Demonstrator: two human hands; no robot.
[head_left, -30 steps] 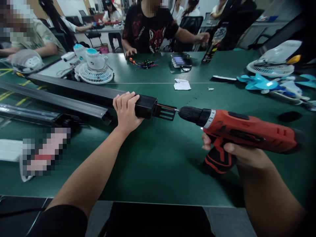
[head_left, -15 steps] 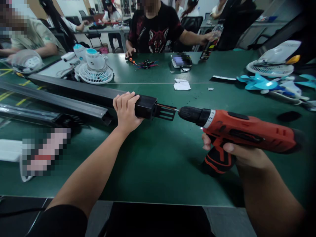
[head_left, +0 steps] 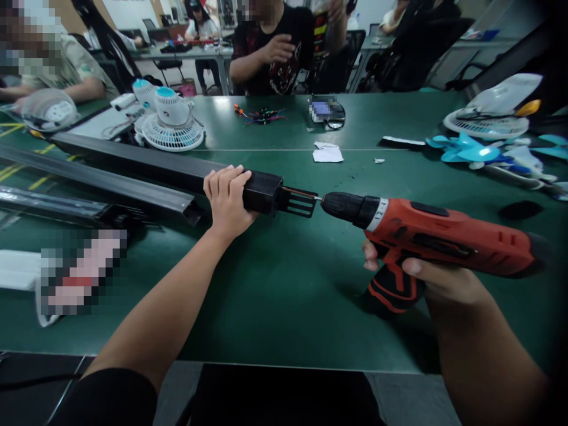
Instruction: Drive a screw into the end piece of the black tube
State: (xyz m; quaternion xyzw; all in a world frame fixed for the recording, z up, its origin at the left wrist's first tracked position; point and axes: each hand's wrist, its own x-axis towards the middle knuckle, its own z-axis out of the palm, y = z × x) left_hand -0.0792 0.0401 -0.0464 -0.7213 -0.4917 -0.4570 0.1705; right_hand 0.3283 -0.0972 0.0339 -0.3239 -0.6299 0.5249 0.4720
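In my head view, my left hand (head_left: pixel 228 201) grips the long black metal beam (head_left: pixel 262 192) near its right end, and my right hand (head_left: pixel 448 281) is closed around the red-and-black cordless drill (head_left: pixel 448 234). A black slotted metal bracket (head_left: pixel 299 203) juts from the beam's end, with the drill's thin bit lined up along it; how deep the bit reaches, or how much work is done or left, I can't tell. Green tabletop (head_left: pixel 284 296) runs between drill and near edge; white paper (head_left: pixel 328 154) lies on the far side, blue plastic fan blades (head_left: pixel 470 149) far right.
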